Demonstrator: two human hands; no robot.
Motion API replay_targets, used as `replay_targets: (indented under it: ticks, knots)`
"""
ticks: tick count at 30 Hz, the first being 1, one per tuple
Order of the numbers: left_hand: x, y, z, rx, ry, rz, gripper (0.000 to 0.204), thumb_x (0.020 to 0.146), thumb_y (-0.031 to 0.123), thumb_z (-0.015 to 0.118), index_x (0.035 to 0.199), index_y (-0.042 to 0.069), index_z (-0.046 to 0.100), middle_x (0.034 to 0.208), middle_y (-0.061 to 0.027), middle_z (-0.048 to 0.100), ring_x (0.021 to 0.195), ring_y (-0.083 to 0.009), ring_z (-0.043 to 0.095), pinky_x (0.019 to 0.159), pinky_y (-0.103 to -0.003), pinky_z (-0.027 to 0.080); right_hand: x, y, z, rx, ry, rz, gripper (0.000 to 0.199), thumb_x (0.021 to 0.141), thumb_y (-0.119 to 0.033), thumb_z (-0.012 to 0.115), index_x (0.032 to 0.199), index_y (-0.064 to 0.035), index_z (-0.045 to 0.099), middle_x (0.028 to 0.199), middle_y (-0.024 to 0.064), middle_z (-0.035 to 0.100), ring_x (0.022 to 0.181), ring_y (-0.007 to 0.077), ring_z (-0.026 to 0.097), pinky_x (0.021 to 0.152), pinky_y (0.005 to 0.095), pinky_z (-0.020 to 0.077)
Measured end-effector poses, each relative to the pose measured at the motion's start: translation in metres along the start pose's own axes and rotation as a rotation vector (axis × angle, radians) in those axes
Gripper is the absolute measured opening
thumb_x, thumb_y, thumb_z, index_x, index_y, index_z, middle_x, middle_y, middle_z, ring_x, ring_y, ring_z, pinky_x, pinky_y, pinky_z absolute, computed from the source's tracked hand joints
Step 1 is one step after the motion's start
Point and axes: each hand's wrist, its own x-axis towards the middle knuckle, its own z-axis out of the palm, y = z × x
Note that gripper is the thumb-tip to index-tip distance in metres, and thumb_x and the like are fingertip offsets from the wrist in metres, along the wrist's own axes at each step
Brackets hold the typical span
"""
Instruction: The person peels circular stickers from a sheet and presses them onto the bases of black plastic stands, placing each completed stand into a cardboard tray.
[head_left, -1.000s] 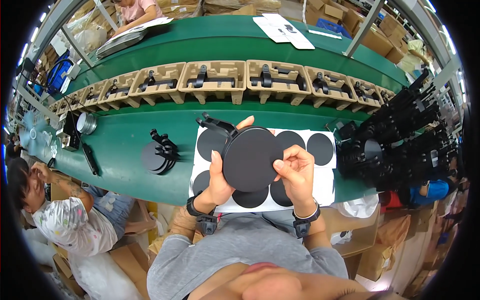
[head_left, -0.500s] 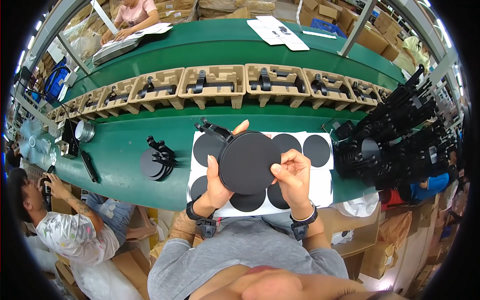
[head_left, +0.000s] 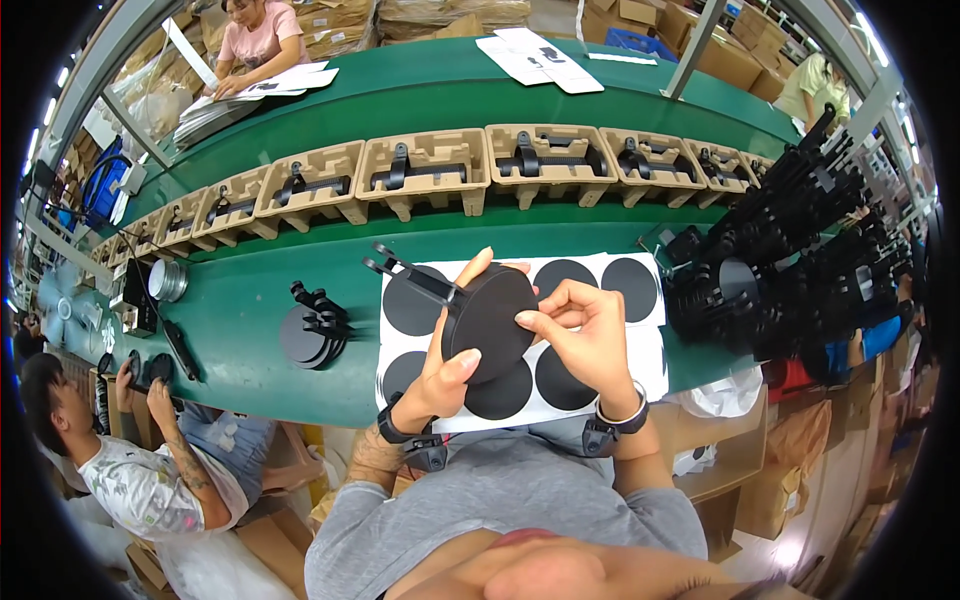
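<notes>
Matt black plastic round base (head_left: 490,322), smooth white paper sheet (head_left: 655,350), rough moulded-pulp trays (head_left: 425,170), smooth green belt (head_left: 240,310).

A round black disc base (head_left: 490,322) with a forked black arm at its upper left; tilted, raised above a white sheet (head_left: 520,345) of black circular pads.

Long green workbench (head_left: 300,330), stacked cardboard boxes (head_left: 440,15)

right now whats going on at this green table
A person holds a round black disc with a forked arm in both hands: the left hand grips its lower edge, the right hand works at its face. Under it lies a white sheet of black round pads on the green table. Finished discs are stacked to the left.
</notes>
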Motion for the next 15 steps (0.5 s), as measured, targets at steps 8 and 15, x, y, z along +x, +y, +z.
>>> replay_targets:
  ticks: [8, 15]
  knots:
    - [-0.002, 0.017, 0.003, -0.228, 0.080, 0.005, 0.095, 0.076, 0.044, 0.055, 0.152, 0.013, 0.008, 0.141, -0.0283, 0.036, 0.121, -0.0426, 0.049, 0.101, -0.050, 0.044, 0.007, 0.007, 0.002, -0.742, 0.181, -0.372, 0.045, 0.059, -0.022, 0.089, 0.088, 0.0010, 0.064, 0.075, 0.0106, 0.064, 0.070, 0.0198, 0.065, 0.062, 0.0305, 0.0522]
    - [-0.010, 0.005, -0.009, -0.140, 0.106, 0.136, 0.086, 0.084, 0.040, 0.059, 0.149, 0.014, 0.010, 0.143, -0.0127, 0.032, 0.132, -0.0323, 0.038, 0.107, -0.046, 0.035, -0.014, -0.004, 0.024, -0.867, -0.210, -1.169, 0.040, 0.069, 0.000, 0.075, 0.107, -0.0020, 0.067, 0.107, 0.0133, 0.067, 0.102, 0.0310, 0.066, 0.071, 0.0337, 0.0591]
